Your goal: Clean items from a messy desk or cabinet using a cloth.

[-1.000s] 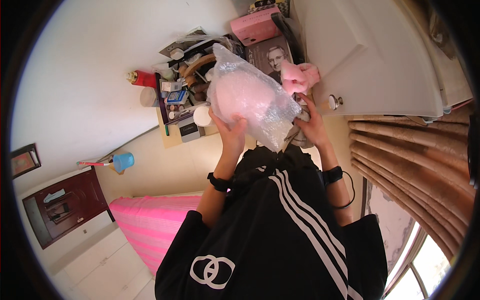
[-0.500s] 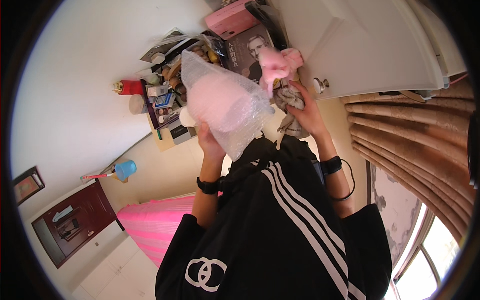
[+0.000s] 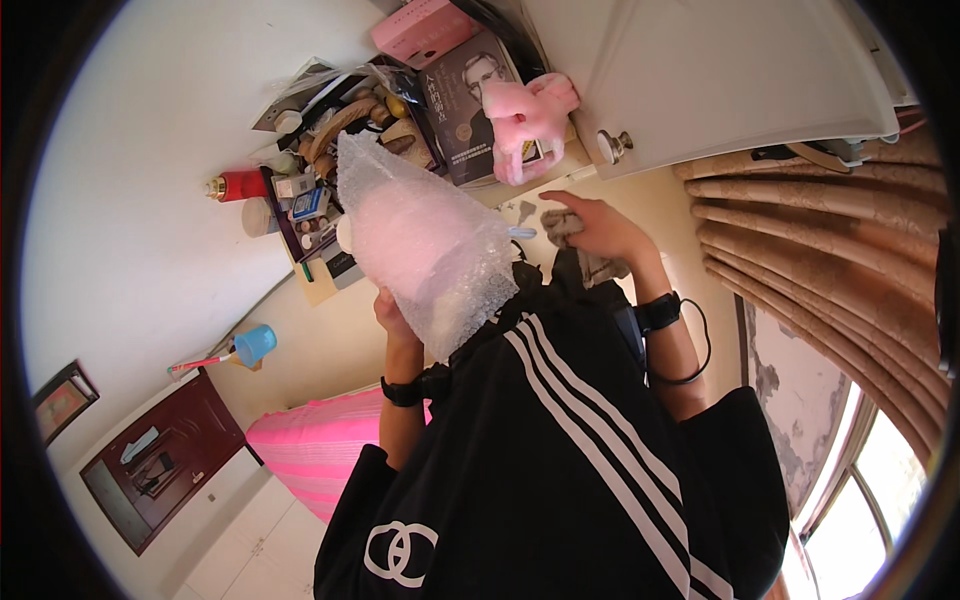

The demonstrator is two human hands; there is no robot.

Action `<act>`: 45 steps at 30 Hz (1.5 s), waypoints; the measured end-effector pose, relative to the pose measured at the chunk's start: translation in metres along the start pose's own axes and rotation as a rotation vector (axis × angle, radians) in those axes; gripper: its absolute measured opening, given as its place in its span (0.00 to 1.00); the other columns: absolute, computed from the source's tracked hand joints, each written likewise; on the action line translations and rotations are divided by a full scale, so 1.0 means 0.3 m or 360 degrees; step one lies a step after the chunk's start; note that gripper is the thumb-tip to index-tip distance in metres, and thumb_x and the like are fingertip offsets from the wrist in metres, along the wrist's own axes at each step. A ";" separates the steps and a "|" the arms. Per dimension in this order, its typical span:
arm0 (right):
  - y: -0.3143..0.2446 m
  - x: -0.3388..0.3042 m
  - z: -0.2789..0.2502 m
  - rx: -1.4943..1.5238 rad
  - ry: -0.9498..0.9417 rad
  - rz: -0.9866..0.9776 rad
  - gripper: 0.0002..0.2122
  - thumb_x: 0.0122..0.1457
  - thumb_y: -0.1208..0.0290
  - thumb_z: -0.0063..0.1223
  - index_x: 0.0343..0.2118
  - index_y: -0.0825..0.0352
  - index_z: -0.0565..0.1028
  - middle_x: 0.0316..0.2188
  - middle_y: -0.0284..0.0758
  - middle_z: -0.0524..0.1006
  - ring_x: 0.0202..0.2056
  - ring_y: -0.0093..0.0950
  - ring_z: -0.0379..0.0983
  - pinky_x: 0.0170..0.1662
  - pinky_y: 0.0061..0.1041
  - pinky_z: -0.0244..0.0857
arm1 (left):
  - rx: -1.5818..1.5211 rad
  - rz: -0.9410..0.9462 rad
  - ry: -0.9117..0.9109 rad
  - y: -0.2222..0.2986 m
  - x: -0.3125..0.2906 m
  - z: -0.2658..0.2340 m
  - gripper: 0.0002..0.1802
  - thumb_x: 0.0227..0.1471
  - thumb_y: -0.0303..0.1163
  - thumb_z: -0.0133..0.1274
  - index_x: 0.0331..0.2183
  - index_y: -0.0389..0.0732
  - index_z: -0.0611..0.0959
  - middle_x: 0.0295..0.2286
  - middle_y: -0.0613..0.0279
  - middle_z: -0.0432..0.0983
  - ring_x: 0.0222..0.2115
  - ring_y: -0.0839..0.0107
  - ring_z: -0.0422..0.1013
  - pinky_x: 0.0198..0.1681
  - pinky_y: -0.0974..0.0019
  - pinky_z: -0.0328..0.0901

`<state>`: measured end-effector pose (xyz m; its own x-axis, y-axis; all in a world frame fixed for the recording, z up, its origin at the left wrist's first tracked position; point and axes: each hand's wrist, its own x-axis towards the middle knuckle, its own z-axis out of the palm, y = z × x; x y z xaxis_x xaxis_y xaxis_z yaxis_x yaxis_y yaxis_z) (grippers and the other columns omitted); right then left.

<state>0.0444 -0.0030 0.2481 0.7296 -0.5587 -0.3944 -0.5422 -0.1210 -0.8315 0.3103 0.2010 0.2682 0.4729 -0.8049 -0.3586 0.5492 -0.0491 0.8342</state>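
My left hand grips the lower left side of a clear bubble-wrap bag. Something pink and rounded shows through the bag, its kind blurred by the plastic. In my right hand is a crumpled grey-brown cloth, bunched under the fingers, with the index finger stretched out. Just beyond that hand, a fluffy pink item with a loop lies on a dark book with a portrait on its cover; the hand is apart from it.
A dark tray crammed with small boxes and bottles sits behind the bag. Beside it stand a red bottle and a pink box. A white door with a round knob is at the right, near brown curtains.
My right hand has drawn the cloth back toward me, away from the fluffy pink item, which stays on the book. My left hand and the bubble-wrap bag have come slightly lower and closer.
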 end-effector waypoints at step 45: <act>-0.336 -0.207 -0.008 0.0194 0.0116 -0.0696 0.27 0.38 0.83 0.58 0.47 0.58 0.75 0.55 0.40 0.64 0.55 0.40 0.63 0.56 0.33 0.59 | 0.1061 0.0379 -0.0142 0.179 0.071 0.140 0.34 0.53 0.38 0.52 0.57 0.38 0.60 0.51 0.54 0.66 0.50 0.55 0.65 0.54 0.57 0.62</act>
<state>0.0527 0.0420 0.3572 0.8454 -0.5334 0.0285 -0.1338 -0.2630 -0.9555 0.3211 0.1563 0.3229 0.4538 -0.8826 -0.1228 -0.1139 -0.1941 0.9743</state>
